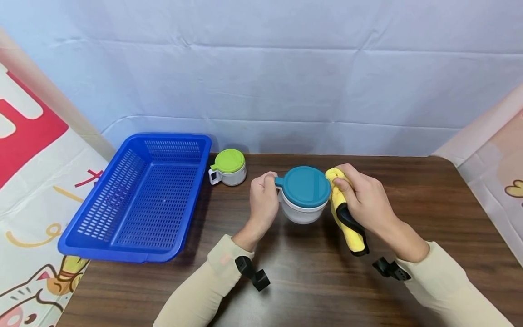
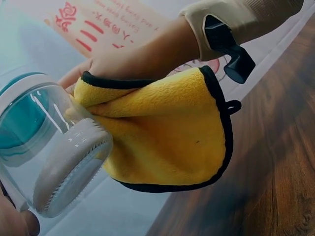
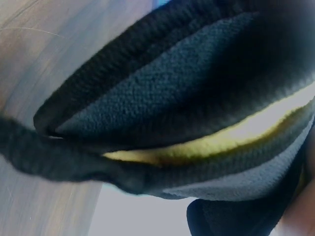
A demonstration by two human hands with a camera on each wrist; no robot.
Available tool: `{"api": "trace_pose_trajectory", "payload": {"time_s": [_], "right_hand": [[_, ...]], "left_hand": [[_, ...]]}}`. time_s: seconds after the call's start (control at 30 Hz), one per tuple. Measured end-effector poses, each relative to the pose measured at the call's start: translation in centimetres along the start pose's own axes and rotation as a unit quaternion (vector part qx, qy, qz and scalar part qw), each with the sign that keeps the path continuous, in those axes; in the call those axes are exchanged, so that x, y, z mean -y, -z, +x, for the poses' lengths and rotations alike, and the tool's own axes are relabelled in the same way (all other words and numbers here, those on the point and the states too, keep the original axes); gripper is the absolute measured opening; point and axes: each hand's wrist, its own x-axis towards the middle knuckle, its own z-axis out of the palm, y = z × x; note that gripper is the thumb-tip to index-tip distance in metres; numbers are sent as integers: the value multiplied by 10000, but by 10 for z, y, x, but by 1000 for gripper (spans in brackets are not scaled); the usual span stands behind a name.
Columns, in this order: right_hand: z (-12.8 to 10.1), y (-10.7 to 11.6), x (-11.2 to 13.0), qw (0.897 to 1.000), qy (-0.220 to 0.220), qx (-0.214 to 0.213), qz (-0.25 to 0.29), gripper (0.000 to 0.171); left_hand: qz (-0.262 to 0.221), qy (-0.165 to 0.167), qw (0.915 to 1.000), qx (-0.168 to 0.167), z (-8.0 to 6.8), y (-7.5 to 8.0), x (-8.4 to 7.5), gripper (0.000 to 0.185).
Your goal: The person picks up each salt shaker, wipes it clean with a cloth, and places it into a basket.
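I count two lidded jars on my table: one with a teal lid [image 1: 305,186] and one with a green lid [image 1: 229,161]. There is one blue basket [image 1: 139,200] and one yellow cloth [image 1: 345,218]. Two hands are in view, the left hand [image 1: 263,200] and the right hand [image 1: 363,197], and two black wrist mounts.

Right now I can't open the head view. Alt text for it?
Over a brown wooden table, the left hand grips the handle of a clear jar with a teal lid while the right hand presses a yellow cloth against its side. To the left sit a blue basket and a small green-lidded jar.
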Motion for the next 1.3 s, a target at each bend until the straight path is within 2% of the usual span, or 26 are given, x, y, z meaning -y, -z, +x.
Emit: {"api": "trace_pose_trajectory", "payload": {"time_s": [0.17,0.43,0.67,1.03,1.3], "right_hand": [[3,-3,-3,9997,-5,80,211,36],[7,-5,-10,9970,-49,270,717,23],[10,-4,-14,9945,-67,427,951,26],[21,-1,-18,9858,-404,1096,1207,17],[32,-3,-22,9748,-457,1511,1576,19]], "left_hand": [[21,25,10000,-34,0,1,0,39],[14,51,10000,-33,0,1,0,39],[-28,58,10000,20,0,0,0,40],[-77,153,9998,33,-1,-2,0,39],[-101,8,9999,70,-2,-5,-1,40]]}}
